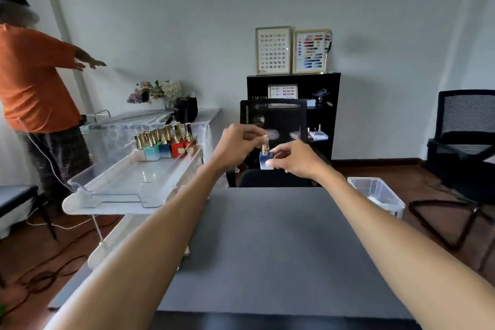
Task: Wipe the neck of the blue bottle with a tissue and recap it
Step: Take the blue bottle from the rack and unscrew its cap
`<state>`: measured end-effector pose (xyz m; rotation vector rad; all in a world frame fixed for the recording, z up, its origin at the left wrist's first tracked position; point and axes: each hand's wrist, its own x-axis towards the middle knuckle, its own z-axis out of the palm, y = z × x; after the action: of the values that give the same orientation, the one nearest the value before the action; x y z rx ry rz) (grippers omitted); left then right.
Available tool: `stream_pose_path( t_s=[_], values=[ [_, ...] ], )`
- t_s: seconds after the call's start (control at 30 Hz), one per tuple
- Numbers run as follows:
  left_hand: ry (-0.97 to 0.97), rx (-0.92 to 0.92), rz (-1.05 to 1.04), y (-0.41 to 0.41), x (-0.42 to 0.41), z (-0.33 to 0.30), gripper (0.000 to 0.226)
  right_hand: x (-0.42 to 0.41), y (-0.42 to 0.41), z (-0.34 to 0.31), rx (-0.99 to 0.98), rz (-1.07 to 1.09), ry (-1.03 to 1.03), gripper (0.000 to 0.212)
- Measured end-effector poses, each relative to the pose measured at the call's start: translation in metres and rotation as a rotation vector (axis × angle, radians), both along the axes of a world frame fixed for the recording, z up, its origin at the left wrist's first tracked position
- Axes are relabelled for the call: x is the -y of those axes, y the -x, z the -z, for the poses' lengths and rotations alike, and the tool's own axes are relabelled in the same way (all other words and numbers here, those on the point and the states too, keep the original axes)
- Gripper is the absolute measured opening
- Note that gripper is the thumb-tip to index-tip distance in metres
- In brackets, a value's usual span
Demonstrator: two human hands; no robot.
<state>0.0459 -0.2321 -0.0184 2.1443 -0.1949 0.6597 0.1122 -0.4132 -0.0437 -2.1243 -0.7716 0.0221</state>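
Observation:
The blue bottle (265, 161), small and square with a paler base, is held in the air beyond the far edge of the grey table (267, 249). My right hand (294, 159) grips its body from the right side. My left hand (235, 142) pinches the gold cap (265, 145), which sits upright on the bottle's neck. No tissue is visible in either hand.
A clear acrylic tray (120, 190) on a white cart stands to the left, with several gold-capped bottles (163, 142) at its far end. A black chair (273, 126) is behind the table, and a clear plastic bin (375, 193) on the floor at right. A person in orange (32, 78) stands far left.

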Motion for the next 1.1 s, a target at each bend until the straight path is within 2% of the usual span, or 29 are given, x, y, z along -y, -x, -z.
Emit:
stream_pose_path(
  t_s=[0.2,0.37,0.57,0.73,1.1],
  values=[
    [-0.068,-0.133,0.032,-0.01,0.02,0.082,0.013,0.019,0.0,0.089,-0.142,0.077,0.011,0.017],
    [-0.131,-0.193,0.037,-0.013,0.019,0.123,0.015,0.015,-0.002,0.135,-0.198,0.077,0.077,0.02],
    [-0.077,-0.196,0.034,-0.022,0.009,0.152,0.015,0.012,-0.007,0.165,-0.166,0.082,0.056,0.022],
    [-0.058,-0.178,0.046,-0.033,0.008,0.161,0.012,0.004,-0.019,0.175,-0.089,0.068,0.108,0.033],
    [0.126,-0.135,0.018,-0.04,0.007,0.181,0.015,0.005,-0.026,0.197,0.077,0.068,0.082,0.034]
  ],
)
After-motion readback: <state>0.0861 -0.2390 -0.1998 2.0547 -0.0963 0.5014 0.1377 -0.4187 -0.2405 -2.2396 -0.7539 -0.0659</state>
